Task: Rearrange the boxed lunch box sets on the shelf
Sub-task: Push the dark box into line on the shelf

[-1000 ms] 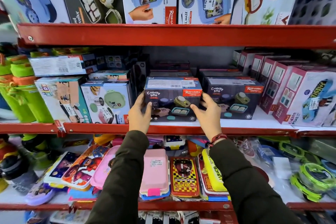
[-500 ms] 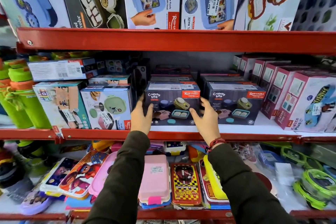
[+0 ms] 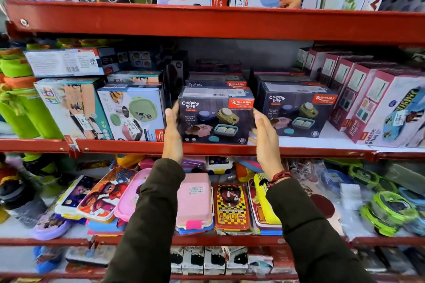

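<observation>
— What's moved since a moment ago?

— Both my hands have slid up the sides of the dark Crunchy bite box (image 3: pixel 216 115), and it now sits at the front lip of the red middle shelf (image 3: pixel 322 150), nearer me than before.

— And your grip?

— My left hand (image 3: pixel 173 132) lies flat on the box's left side, my right hand (image 3: pixel 266 138) on its right side, so I hold it between two palms.

— Any print you can read?

— "Crunchy bite" in white, "RISHABH" on an orange corner tag, a barcode label on top. Just right of it stands a twin Crunchy bite box (image 3: pixel 296 110); more of the same sit behind. Further right of it, pink cartons (image 3: pixel 377 108) read "Kidzee Plus".
</observation>
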Demonstrator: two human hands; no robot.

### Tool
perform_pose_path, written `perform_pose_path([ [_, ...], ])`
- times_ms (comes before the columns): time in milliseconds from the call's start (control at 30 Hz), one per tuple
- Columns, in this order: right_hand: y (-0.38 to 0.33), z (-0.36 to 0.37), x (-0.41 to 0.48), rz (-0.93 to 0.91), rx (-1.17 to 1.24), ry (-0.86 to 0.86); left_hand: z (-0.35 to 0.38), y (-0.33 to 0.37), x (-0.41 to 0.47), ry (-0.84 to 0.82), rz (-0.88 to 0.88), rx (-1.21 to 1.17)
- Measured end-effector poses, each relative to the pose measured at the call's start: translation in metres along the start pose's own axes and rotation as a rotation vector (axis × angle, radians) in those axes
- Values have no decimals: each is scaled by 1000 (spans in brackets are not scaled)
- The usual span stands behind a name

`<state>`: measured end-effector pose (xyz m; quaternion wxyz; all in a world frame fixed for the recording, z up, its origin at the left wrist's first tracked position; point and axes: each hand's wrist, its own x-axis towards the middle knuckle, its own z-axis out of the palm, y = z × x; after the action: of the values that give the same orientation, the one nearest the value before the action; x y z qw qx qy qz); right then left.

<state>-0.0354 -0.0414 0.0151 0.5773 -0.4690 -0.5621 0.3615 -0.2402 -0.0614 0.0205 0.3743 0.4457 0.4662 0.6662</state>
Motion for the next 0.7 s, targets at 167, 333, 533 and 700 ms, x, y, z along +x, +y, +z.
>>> perform_pose_path([
  [167, 2, -7, -11, -25, 4, -4, -2, 3, -10, 3, 47, 23],
  [333, 2, -8, -13, -39, 15, -18, 0, 0, -13, 46, 78, 88],
  [533, 6, -30, -13, -63, 67, 21, 39, -3, -42, 415, 313, 385],
  [700, 8, -72, -3, -78, 95, 135, 102, -2, -62, 311, 449, 333],
])
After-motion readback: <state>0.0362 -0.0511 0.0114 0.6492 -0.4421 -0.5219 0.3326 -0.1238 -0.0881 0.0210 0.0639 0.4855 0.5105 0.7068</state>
